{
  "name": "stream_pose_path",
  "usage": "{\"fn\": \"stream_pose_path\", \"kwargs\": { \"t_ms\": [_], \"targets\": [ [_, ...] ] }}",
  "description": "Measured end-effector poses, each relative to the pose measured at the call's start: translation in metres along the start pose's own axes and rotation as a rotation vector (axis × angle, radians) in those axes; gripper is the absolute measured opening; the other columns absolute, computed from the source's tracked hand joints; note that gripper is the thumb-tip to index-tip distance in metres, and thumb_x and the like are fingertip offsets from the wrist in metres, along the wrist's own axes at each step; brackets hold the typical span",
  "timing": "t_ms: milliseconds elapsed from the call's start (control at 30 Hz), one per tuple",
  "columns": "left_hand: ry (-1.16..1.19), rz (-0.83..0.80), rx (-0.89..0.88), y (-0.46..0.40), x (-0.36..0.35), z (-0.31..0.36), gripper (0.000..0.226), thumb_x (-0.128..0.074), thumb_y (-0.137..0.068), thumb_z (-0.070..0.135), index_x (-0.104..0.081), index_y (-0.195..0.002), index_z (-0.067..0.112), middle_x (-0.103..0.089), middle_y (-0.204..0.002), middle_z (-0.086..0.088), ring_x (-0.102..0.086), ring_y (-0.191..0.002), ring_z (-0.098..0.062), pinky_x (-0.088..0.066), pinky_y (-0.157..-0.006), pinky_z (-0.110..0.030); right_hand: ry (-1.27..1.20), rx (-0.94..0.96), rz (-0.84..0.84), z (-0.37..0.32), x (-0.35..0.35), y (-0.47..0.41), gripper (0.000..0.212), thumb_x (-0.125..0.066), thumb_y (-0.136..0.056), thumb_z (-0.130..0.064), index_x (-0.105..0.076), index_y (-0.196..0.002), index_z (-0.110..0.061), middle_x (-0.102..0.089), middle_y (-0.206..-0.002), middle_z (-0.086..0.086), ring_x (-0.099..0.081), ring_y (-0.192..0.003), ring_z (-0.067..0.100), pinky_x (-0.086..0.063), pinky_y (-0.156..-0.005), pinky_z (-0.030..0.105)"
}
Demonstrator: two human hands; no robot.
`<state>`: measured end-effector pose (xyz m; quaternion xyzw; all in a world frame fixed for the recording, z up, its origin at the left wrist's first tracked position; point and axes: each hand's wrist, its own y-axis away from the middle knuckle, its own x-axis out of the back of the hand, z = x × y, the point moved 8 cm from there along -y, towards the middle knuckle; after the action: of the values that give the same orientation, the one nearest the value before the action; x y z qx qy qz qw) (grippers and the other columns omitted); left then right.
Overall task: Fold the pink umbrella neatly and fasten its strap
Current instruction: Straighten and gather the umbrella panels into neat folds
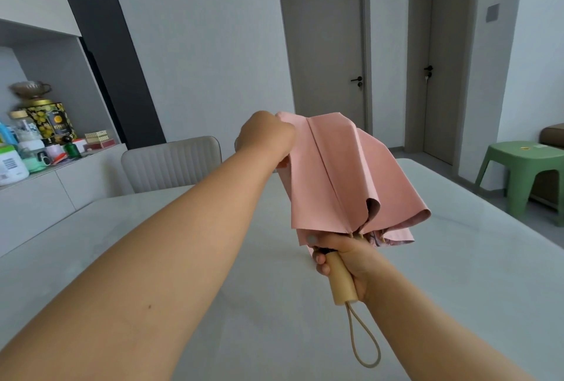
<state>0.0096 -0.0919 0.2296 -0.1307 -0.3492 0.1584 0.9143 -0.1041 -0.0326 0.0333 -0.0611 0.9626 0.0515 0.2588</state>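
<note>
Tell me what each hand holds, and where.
Right hand grips the umbrella by its handle; left hand pinches its canopy's top edge.

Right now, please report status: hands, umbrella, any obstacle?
Left hand pinching the canopy top. Right hand gripping the wooden handle. Pink umbrella collapsed, folds loose, strap not fastened. Nothing in the way.

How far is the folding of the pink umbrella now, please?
Done: the pink umbrella is collapsed, held above the table. In hand: the right hand grips the wooden handle; the left hand pulls one panel straight. Left: the other panels hang loose, no strap fastened.
</note>
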Motion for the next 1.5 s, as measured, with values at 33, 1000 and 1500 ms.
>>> {"fn": "stream_pose_path", "kwargs": {
  "t_ms": [33,1000,1500],
  "targets": [
    [-0.046,0.028,-0.009,-0.001,0.0,0.0,0.023,-0.046,-0.094,0.021,-0.047,-0.074,0.012,-0.066,-0.087,-0.013,-0.065,-0.081,-0.031,-0.05,-0.069,-0.031,-0.006,0.007,-0.038,-0.001,-0.002,0.001,0.016,-0.07,-0.074,0.005,-0.059,-0.084,0.001,-0.056,-0.069,0.013,-0.048,-0.044,0.015,-0.041,-0.037,0.022],
    [0.229,0.026,-0.049,-0.011,-0.03,-0.044,0.027,-0.033,-0.1,0.017,-0.055,-0.095,0.003,-0.055,-0.089,-0.01,-0.053,-0.079,-0.028,-0.036,-0.061,-0.026,-0.399,-0.018,-0.431,-0.014,-0.035,0.014,0.039,-0.087,-0.047,-0.014,-0.065,-0.077,-0.002,-0.055,-0.069,0.009,-0.043,-0.04,0.012,-0.037,-0.03,0.019],
    [0.29,-0.131,-0.22,-0.031,0.013,-0.003,0.017,-0.059,-0.095,0.023,-0.057,-0.085,0.01,-0.061,-0.079,-0.007,-0.061,-0.063,-0.021,-0.058,-0.057,-0.03,-0.172,0.038,-0.31,-0.01,-0.027,0.012,0.027,-0.065,-0.066,-0.011,-0.05,-0.086,-0.004,-0.057,-0.06,0.007,-0.043,-0.037,0.013,-0.035,-0.032,0.018]
  ]
}}
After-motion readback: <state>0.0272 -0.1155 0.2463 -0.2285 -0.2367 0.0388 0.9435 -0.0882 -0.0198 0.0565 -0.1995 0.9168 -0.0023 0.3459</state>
